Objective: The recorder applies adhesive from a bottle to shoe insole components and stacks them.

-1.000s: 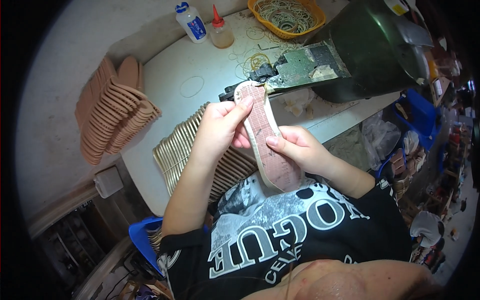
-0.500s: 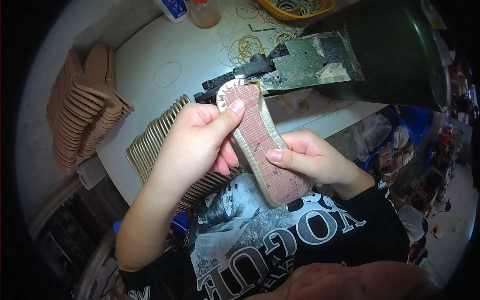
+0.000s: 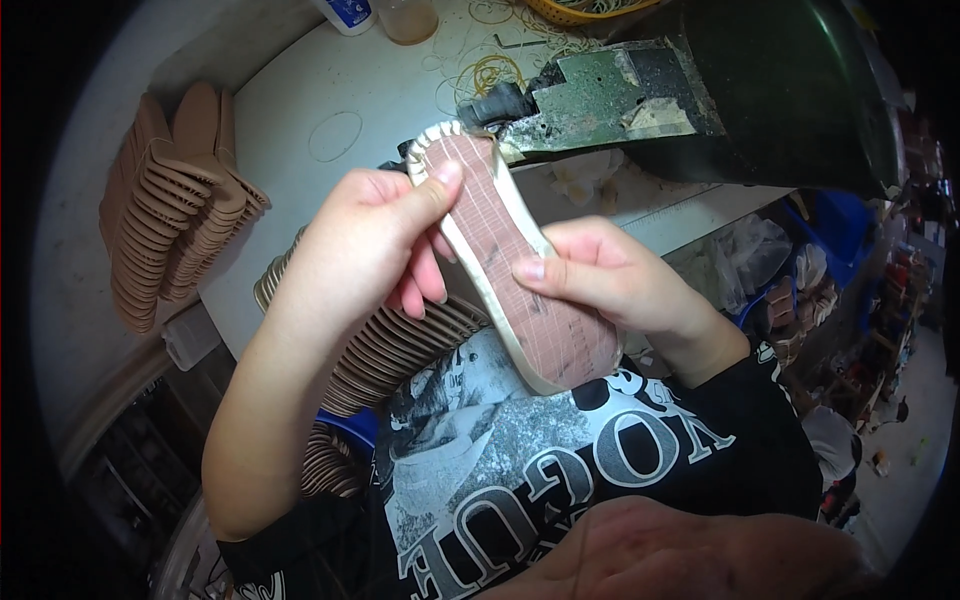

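A shoe insole with a pinkish-brown, lined underside and a pale gold wrapped rim is held between my two hands. Small pleats gather the rim around its far end, and faint dark marks show on the underside. My left hand pinches the far part, thumb pressed on the underside and fingers curled behind. Midway along the other side, my right hand grips it with the thumb on top; its other fingers are mostly hidden. The pleated end is by the dark tip of a green machine; contact cannot be made out.
Tan insoles stand bundled at the left. A row of gold-rimmed pieces lies between my left arm and body. On the white table are rubber bands, a hex key, a bottle and a yellow basket.
The insole and both hands have shifted slightly up and left in the picture, while the view itself has moved a little. Both hands keep their grip.
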Tool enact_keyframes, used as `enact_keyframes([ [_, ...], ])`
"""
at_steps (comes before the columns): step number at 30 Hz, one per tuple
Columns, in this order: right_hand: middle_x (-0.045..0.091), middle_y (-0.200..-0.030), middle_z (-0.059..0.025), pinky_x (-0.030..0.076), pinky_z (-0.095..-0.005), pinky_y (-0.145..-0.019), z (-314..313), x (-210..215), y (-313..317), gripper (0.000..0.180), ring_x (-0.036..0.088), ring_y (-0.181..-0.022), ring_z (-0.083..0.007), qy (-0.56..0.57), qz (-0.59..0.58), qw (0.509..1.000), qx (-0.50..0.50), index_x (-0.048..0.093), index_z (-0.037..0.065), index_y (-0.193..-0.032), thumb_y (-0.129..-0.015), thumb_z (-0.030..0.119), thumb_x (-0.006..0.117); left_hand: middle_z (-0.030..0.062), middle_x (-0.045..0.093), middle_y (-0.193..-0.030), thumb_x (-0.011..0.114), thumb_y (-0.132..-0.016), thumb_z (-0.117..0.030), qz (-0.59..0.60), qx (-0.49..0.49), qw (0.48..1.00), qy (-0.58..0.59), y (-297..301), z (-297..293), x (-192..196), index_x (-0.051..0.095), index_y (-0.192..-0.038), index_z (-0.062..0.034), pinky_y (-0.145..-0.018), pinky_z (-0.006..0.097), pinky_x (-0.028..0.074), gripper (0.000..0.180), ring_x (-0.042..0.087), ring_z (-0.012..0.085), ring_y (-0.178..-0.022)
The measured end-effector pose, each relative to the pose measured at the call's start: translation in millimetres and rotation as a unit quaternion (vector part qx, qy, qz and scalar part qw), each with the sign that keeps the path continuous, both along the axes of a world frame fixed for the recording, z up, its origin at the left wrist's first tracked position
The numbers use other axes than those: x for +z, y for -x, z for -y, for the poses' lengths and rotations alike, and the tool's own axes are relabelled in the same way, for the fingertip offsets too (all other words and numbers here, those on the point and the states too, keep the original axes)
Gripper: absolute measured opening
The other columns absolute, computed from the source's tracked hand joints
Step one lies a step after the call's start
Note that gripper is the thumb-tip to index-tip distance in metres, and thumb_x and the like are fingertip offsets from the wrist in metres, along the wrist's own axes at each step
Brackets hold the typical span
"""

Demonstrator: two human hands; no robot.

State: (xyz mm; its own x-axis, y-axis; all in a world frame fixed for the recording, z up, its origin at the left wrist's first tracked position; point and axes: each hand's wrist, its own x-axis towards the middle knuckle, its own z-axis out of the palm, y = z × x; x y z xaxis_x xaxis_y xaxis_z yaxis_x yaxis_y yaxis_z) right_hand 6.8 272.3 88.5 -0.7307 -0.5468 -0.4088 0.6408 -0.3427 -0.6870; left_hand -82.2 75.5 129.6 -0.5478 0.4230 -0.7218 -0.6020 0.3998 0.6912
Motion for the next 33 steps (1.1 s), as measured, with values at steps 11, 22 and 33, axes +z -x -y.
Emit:
enact_keyframes([
  [11,0.067,-0.087,-0.0048,0.050,-0.0239,-0.070,44,0,32,0.026,0.061,-0.074,-0.0079,0.033,-0.045,0.998,-0.033,0.064,-0.004,-0.098,-0.095,0.019,0.053,0.0023,0.054,-0.046,0.056,-0.092,-0.040,-0.135,-0.035,0.988,0.058,40,16,0,0.063,-0.071,-0.0001,-0.030,0.018,0.034,0.046,0.045,0.0078,-0.031],
  [22,0.057,-0.053,-0.0022,0.041,-0.0219,-0.044,93,32,5,0.040,0.053,-0.047,-0.0070,-0.095,-0.372,0.923,0.037,0.063,0.000,-0.066,-0.097,0.022,0.052,0.0012,0.046,-0.063,0.033,-0.102,-0.032,-0.021,0.182,0.904,-0.386,-47,45,-20,0.050,-0.085,-0.0033,-0.051,0.019,0.034,0.038,0.038,0.0074,-0.052],
  [33,0.067,-0.068,-0.0092,0.054,-0.0213,-0.055,75,56,16,0.028,0.066,-0.062,-0.0108,-0.082,-0.298,0.949,-0.063,0.064,-0.006,-0.073,-0.090,0.015,0.063,0.0005,0.051,-0.057,0.039,-0.100,-0.037,-0.089,0.182,0.945,-0.256,-64,40,-10,0.056,-0.088,-0.0034,-0.034,0.015,0.031,0.039,0.041,0.0036,-0.038],
])
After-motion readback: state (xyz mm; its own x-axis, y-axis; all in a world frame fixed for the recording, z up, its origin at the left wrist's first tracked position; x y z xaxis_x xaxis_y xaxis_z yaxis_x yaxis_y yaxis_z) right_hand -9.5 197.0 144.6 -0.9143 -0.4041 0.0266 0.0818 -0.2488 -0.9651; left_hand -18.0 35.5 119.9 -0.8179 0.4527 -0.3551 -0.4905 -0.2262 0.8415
